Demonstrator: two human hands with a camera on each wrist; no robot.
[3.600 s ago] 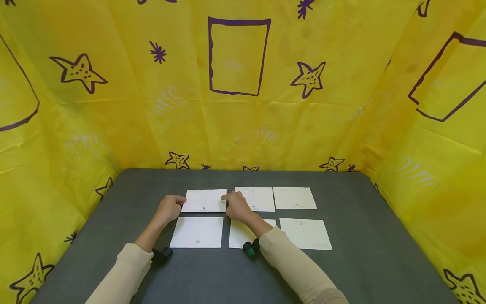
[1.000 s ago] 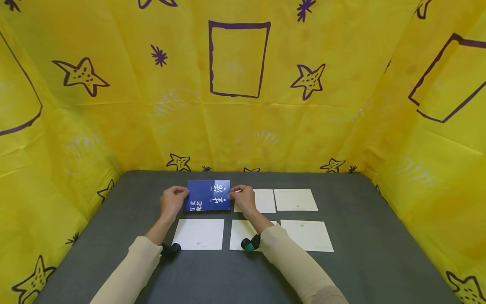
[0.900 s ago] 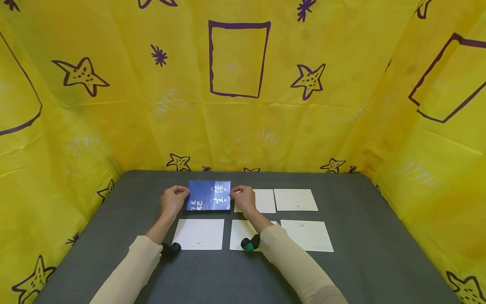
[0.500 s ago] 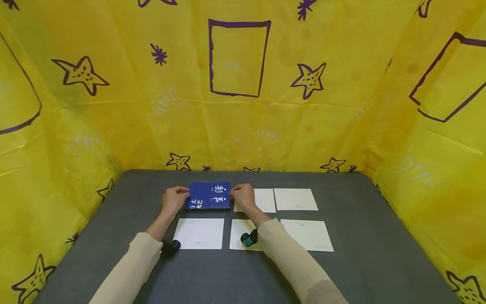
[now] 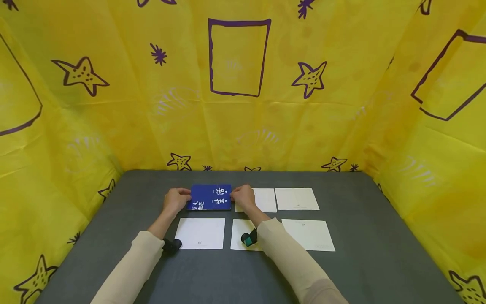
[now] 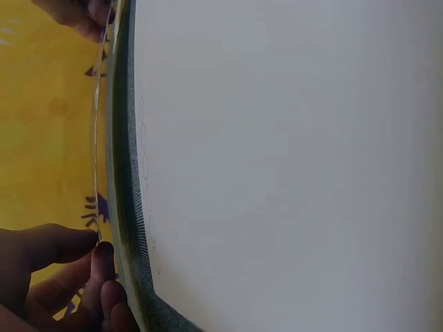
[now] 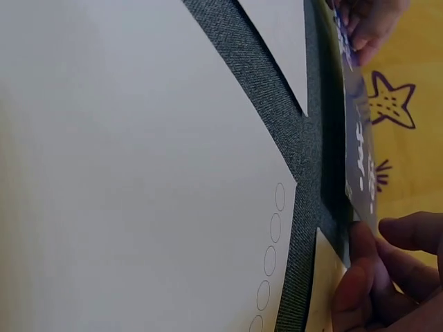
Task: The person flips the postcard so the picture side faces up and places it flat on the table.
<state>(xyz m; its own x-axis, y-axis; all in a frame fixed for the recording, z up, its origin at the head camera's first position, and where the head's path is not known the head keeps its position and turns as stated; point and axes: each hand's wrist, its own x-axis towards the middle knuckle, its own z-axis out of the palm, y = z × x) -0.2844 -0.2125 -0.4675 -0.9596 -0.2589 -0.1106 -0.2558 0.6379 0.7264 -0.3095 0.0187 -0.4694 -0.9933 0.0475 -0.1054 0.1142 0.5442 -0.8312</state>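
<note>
A blue postcard (image 5: 209,197) with white handwritten-style characters is at the back left of the dark table, its blue side facing up. My left hand (image 5: 175,200) pinches its left edge and my right hand (image 5: 244,197) pinches its right edge. Seen nearly edge-on in the left wrist view, the card (image 6: 96,138) runs between thumb and fingertips, raised from the table. In the right wrist view a dark gap shows between the card (image 7: 358,131) and the cloth. Directly in front lies a white card (image 5: 200,233), face blank but for a small mark.
More white cards lie in two rows: one (image 5: 264,200) partly behind my right hand, one (image 5: 297,199) at back right, one (image 5: 239,236) under my right forearm, one (image 5: 309,235) at front right. A yellow patterned cloth (image 5: 235,126) surrounds the grey table (image 5: 212,278).
Earlier the back-left card showed its white side; it has been turned over to blue. During the last second it has tilted and come down slightly, with both hands still at its edges.
</note>
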